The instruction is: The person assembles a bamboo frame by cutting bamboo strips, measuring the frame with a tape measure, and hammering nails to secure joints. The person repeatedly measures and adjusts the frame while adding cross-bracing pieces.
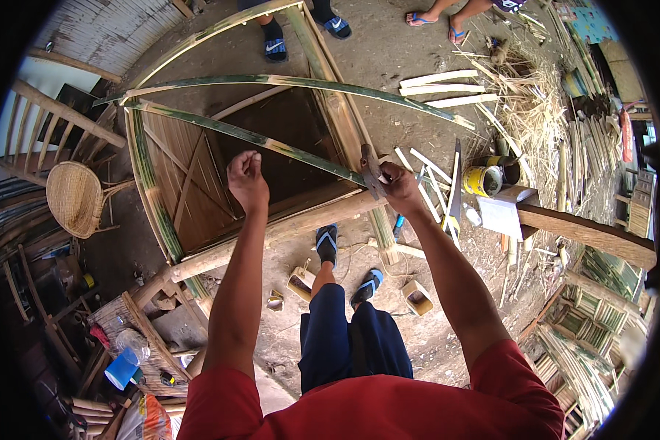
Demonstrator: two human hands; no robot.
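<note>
Around the frame's centre, the right hand (403, 192) held a dark tool (369, 167) at the green strip's (271, 143) end; unsteadied by the half-curled left hand (248, 185) (its grip I could not tell), the strip could slip.

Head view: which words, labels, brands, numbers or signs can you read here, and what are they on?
Slippers: white brand mark on the blue strap; not copied here.
Yellow can: dark print on its side, too small to read.
Plastic bag: print too blurred to read.
I can make out no other text.
</note>
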